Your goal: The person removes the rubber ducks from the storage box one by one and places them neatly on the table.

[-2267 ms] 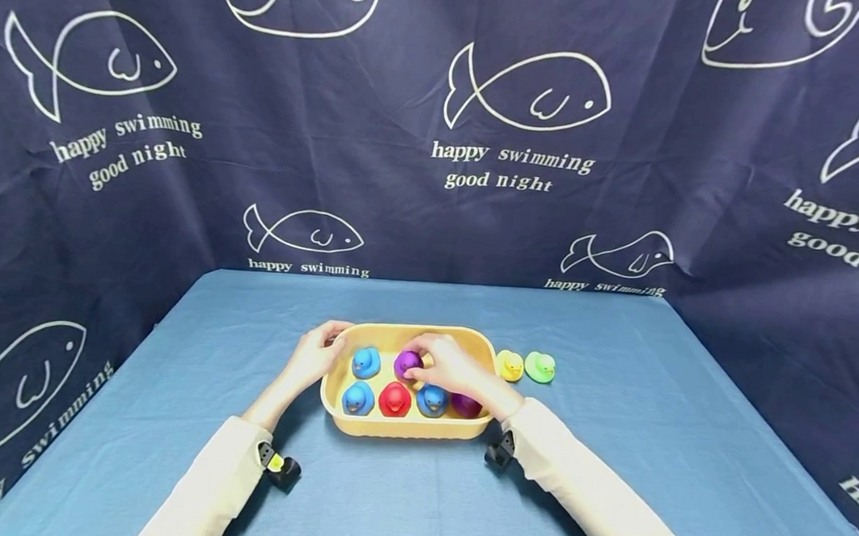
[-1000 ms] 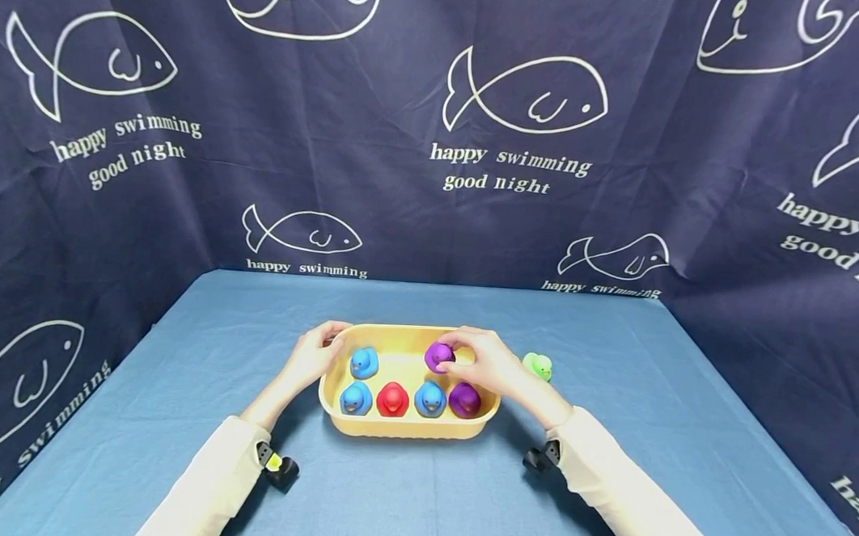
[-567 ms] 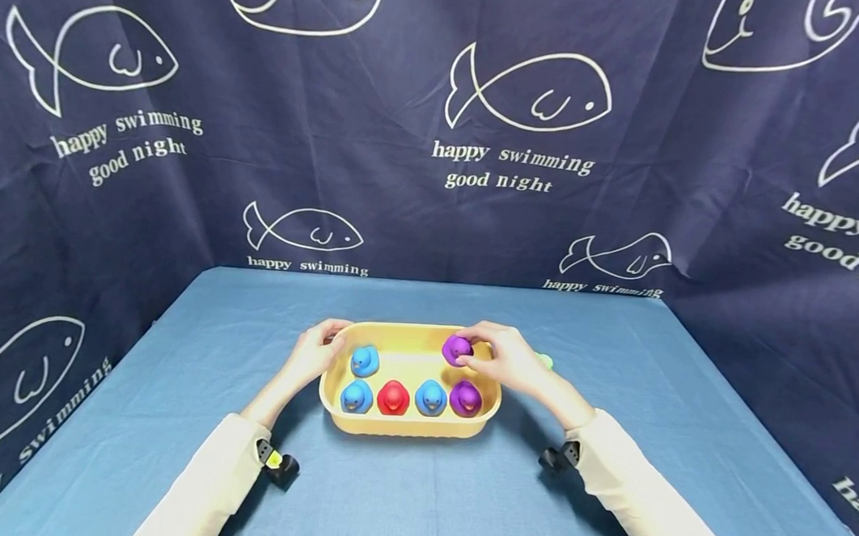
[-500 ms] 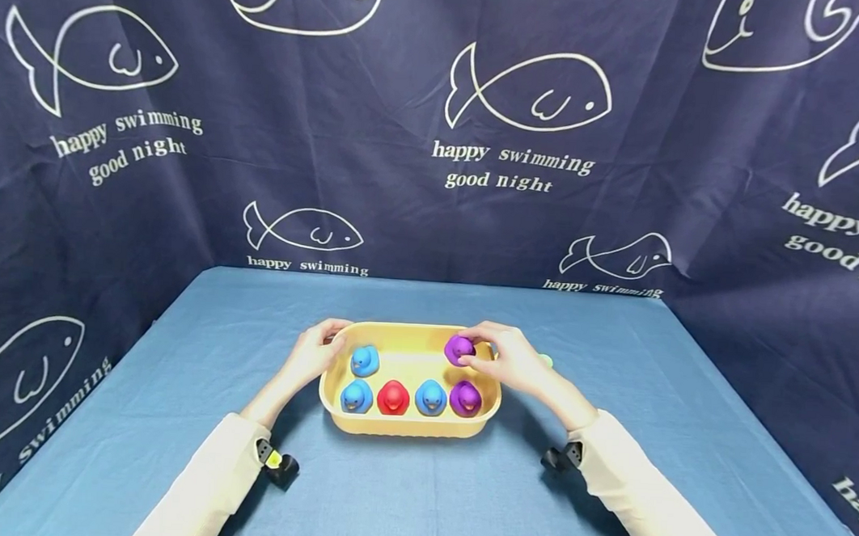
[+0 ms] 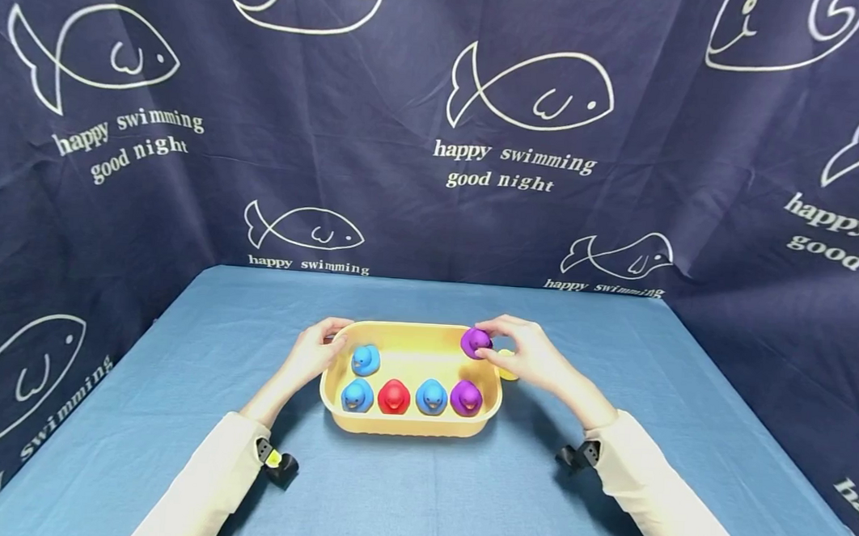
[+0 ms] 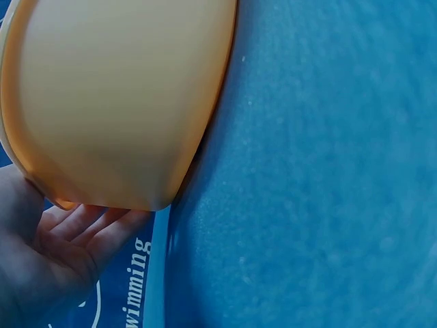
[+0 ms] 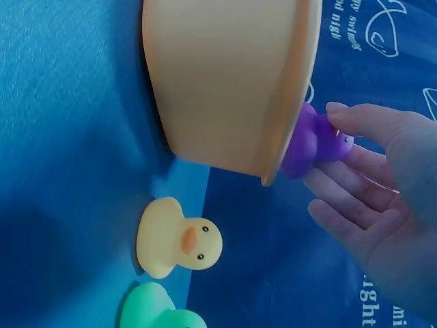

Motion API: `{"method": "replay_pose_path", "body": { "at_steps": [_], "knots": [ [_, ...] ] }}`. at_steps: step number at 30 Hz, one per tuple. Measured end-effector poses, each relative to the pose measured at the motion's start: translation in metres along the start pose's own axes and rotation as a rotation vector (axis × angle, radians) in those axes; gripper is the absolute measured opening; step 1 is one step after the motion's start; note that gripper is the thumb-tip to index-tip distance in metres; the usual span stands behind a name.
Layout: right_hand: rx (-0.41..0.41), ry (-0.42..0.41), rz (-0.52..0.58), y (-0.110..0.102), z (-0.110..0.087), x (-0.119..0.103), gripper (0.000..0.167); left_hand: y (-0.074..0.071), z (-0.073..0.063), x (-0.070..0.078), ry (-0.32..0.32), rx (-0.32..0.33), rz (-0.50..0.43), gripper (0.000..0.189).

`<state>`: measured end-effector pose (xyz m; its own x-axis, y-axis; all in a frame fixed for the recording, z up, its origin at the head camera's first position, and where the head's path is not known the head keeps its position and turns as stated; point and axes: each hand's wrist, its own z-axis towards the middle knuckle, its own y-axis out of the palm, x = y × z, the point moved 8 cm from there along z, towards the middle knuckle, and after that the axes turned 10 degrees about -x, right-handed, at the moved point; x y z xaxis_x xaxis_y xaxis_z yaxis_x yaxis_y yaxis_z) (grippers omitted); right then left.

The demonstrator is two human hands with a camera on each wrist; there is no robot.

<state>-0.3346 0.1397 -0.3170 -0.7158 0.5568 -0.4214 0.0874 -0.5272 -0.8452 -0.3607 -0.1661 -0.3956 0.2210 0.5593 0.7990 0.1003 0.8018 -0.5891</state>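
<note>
- Purple duck (image 5: 475, 343), pinched by the nearer right hand (image 5: 530, 354), lies left of its palm, at the tub's (image 5: 407, 425) right end.
- Left hand (image 5: 314, 351) grips the opposite end.

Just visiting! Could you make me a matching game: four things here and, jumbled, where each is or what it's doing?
Column one:
1. red duck
2. yellow duck
3. left grip
4. right grip

Column two:
A. holding a purple duck
B. between two blue ducks
C. on the blue cloth, outside the tub
D. touching the tub's left end

Pairs: 1-B, 2-C, 3-D, 4-A
</note>
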Motion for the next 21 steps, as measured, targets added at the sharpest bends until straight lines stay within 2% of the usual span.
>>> {"method": "replay_pose_path", "body": {
  "at_steps": [21],
  "knots": [
    [-0.003,0.014,-0.032,-0.010,-0.011,0.009,0.035,0.002,0.002,-0.002,-0.008,-0.018,-0.021,0.029]
  ]
}}
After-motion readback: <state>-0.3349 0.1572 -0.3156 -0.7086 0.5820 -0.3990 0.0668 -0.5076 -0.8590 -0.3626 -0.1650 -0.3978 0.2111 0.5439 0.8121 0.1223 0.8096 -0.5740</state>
